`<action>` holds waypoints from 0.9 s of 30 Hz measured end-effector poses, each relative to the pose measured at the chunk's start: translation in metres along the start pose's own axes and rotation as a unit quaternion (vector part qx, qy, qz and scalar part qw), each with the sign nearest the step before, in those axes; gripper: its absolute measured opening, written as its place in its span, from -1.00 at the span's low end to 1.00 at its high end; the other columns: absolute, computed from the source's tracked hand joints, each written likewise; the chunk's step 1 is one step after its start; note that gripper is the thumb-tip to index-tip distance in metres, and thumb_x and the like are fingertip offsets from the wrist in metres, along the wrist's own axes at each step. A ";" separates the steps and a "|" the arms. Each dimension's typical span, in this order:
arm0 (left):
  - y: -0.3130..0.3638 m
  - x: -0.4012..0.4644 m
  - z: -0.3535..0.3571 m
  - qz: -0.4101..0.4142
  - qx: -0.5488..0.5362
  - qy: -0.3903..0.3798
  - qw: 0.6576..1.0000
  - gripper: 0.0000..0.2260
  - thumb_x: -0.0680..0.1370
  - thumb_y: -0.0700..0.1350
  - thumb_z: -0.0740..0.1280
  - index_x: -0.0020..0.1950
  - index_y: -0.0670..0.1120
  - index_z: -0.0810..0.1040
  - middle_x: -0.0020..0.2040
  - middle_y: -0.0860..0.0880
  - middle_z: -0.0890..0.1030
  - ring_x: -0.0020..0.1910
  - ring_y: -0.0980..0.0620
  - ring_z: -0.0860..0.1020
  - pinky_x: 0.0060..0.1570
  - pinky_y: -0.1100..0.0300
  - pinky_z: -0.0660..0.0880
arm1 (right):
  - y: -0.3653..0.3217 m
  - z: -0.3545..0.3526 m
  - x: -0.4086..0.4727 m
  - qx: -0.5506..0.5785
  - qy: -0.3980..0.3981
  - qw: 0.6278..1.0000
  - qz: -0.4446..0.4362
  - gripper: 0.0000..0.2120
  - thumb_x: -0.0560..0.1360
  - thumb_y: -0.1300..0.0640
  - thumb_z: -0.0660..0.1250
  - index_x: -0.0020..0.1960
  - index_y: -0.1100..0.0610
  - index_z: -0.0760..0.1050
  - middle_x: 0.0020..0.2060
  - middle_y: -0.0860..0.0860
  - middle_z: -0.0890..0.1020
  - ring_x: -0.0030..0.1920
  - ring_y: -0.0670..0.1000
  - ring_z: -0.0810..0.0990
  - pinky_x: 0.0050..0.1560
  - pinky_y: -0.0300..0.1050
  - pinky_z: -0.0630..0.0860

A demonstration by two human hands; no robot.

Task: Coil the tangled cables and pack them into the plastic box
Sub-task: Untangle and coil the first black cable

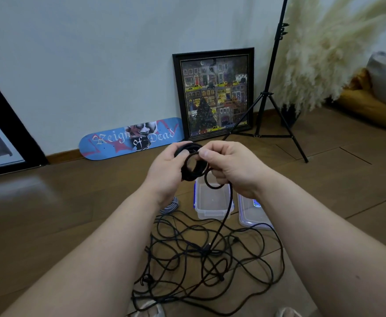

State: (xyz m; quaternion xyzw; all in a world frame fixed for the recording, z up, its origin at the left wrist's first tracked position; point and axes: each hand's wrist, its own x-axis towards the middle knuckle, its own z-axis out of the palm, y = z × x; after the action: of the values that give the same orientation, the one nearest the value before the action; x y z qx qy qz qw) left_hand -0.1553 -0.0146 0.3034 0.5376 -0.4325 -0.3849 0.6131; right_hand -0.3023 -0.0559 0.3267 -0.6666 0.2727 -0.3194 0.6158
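Both hands raised above the floor, working one black cable. Left hand (164, 165) curled round a small finished coil (192, 162), gripping it; right hand (228, 167) pinches the next loop against the coil with thumb and fingers. That cable's free run drops from the hands to the tangled pile (208, 259) on the wooden floor (73, 202), still largely unsorted. Plastic box (212, 200) sits open just beyond the pile and looks empty; lid (251, 213) lies beside it. A grey-white braided cable (170, 205) lies near the box. Judgement: early stage, first coil partly wound, nothing packed.
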 end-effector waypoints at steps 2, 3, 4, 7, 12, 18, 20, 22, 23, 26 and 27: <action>0.002 -0.004 0.005 -0.018 -0.043 -0.023 0.999 -0.82 0.67 -0.21 0.15 0.14 -0.10 0.53 -0.36 0.10 0.55 -0.39 0.21 0.50 -0.28 0.28 0.45 | 0.003 0.001 0.002 -0.010 0.037 0.999 -0.002 -0.77 0.62 0.20 0.23 -0.22 0.11 0.49 -0.47 0.00 0.34 -0.52 -0.10 0.16 -0.52 -0.26 0.11; 0.002 -0.005 0.007 -0.020 -0.057 -0.030 0.998 -0.82 0.68 -0.20 0.13 0.11 -0.10 0.53 -0.38 0.11 0.54 -0.39 0.19 0.49 -0.27 0.27 0.45 | 0.004 0.002 0.003 -0.015 0.056 0.998 -0.004 -0.77 0.61 0.20 0.23 -0.22 0.10 0.50 -0.45 0.03 0.37 -0.54 -0.11 0.18 -0.52 -0.25 0.12; 0.003 -0.007 0.010 -0.019 -0.073 -0.033 0.997 -0.81 0.68 -0.18 0.12 0.07 -0.09 0.54 -0.39 0.10 0.53 -0.37 0.16 0.48 -0.24 0.24 0.45 | 0.005 0.003 0.004 -0.016 0.071 0.997 -0.006 -0.77 0.61 0.20 0.23 -0.22 0.10 0.49 -0.44 0.05 0.42 -0.55 -0.12 0.21 -0.53 -0.25 0.13; 0.002 -0.008 0.015 0.010 -0.055 -0.033 0.998 -0.81 0.69 -0.14 0.13 -0.01 -0.06 0.52 -0.35 0.05 0.46 -0.29 0.09 0.41 -0.13 0.15 0.42 | 0.005 0.006 0.006 0.011 0.102 0.995 -0.005 -0.76 0.61 0.22 0.22 -0.23 0.11 0.47 -0.44 0.07 0.43 -0.55 -0.12 0.22 -0.51 -0.24 0.14; -0.003 -0.003 0.014 0.032 0.011 -0.013 0.999 -0.86 0.57 -0.06 0.23 0.08 -0.01 0.53 -0.42 0.14 0.47 -0.31 0.09 0.40 -0.05 0.01 0.38 | 0.004 0.005 0.004 0.135 0.107 0.985 0.027 -0.77 0.55 0.42 0.16 -0.12 0.17 0.49 -0.37 0.05 0.47 -0.48 -0.07 0.41 -0.45 -0.24 0.37; -0.002 0.001 0.003 0.040 -0.002 0.023 0.999 -0.86 0.63 -0.12 0.17 0.02 0.02 0.53 -0.43 0.15 0.43 -0.30 0.08 0.36 0.00 -0.03 0.35 | 0.003 -0.014 -0.005 -0.001 0.085 0.996 0.034 -0.81 0.48 0.44 0.32 -0.07 0.18 0.50 -0.13 0.15 0.59 -0.21 0.05 0.67 -0.03 -0.06 0.62; -0.004 0.002 0.001 0.039 0.002 0.029 0.999 -0.83 0.66 -0.14 0.15 0.03 0.03 0.53 -0.43 0.16 0.43 -0.30 0.08 0.37 0.02 -0.04 0.37 | 0.004 -0.017 -0.007 -0.018 0.064 0.997 0.040 -0.82 0.46 0.40 0.38 -0.08 0.15 0.50 -0.13 0.17 0.61 -0.15 0.08 0.67 0.00 -0.01 0.60; -0.003 0.003 0.002 0.037 0.012 0.033 0.999 -0.82 0.67 -0.15 0.15 0.06 0.03 0.53 -0.43 0.16 0.45 -0.30 0.09 0.39 0.03 -0.04 0.41 | 0.003 -0.015 -0.008 -0.053 0.058 0.997 0.019 -0.81 0.44 0.39 0.42 -0.11 0.15 0.49 -0.16 0.19 0.61 -0.15 0.10 0.64 -0.08 -0.03 0.59; -0.003 0.002 0.003 0.040 0.015 0.033 0.999 -0.81 0.67 -0.16 0.15 0.07 0.02 0.54 -0.40 0.15 0.48 -0.28 0.09 0.41 0.03 -0.04 0.43 | 0.002 -0.014 -0.008 -0.078 0.068 0.995 0.001 -0.81 0.43 0.38 0.43 -0.13 0.15 0.48 -0.19 0.19 0.60 -0.17 0.11 0.63 -0.12 -0.03 0.59; -0.003 0.002 0.008 0.037 -0.005 0.035 0.999 -0.82 0.67 -0.16 0.16 0.08 -0.01 0.55 -0.22 0.07 0.59 -0.19 0.08 0.51 0.01 0.04 0.49 | 0.003 -0.005 -0.003 -0.128 0.139 0.981 -0.053 -0.79 0.40 0.33 0.48 -0.22 0.13 0.47 -0.29 0.13 0.59 -0.27 0.09 0.57 -0.13 0.14 0.60; -0.003 0.001 0.010 0.032 -0.018 0.033 0.999 -0.82 0.68 -0.16 0.15 0.06 -0.02 0.55 -0.26 0.10 0.58 -0.22 0.11 0.51 -0.04 0.10 0.48 | 0.005 -0.003 -0.001 -0.141 0.167 0.974 -0.066 -0.78 0.39 0.30 0.50 -0.25 0.10 0.47 -0.33 0.09 0.58 -0.29 0.07 0.55 -0.14 0.16 0.59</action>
State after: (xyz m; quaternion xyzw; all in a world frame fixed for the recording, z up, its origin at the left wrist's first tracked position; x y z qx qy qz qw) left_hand -0.1648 -0.0195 0.3013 0.5245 -0.4222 -0.3550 0.6486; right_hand -0.3046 -0.0577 0.3221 -0.7003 0.3698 -0.4243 0.4390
